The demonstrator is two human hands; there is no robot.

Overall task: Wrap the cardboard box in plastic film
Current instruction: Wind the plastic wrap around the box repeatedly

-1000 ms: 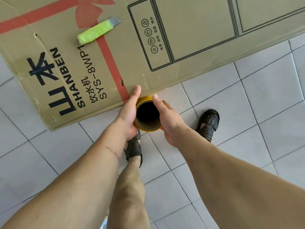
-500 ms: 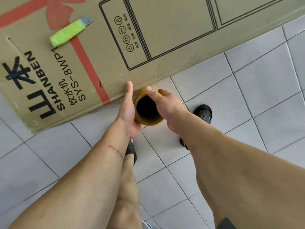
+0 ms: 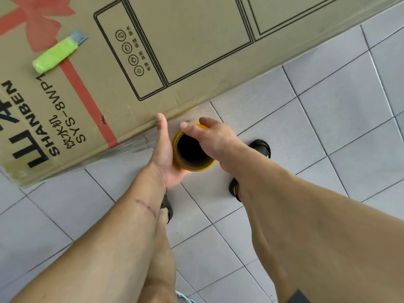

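Since a second earlier the roll had slid rightward along the box's lower edge, and the printed panel with its utility knife had drifted toward the upper left of the frame. Both hands held the film roll [image 3: 192,150] just below centre: the left hand [image 3: 165,153] cupped it from the left, palm against the yellow wall, thumb straight and pointing up at the box edge, its other fingers hidden under the roll. The right hand [image 3: 215,142] lay over the top right of the rim, thumb and fingers curled round it. The roll's dark hollow core faced the camera. Just above it ran the long edge of the cardboard box [image 3: 196,51], which filled the upper part of the frame and lay flat on the grey tiled floor [image 3: 328,110]. A lime-green utility knife [image 3: 58,53] rested on the box at upper left, on the red printed ribbon. Dark sandals [image 3: 261,148] showed below the hands.
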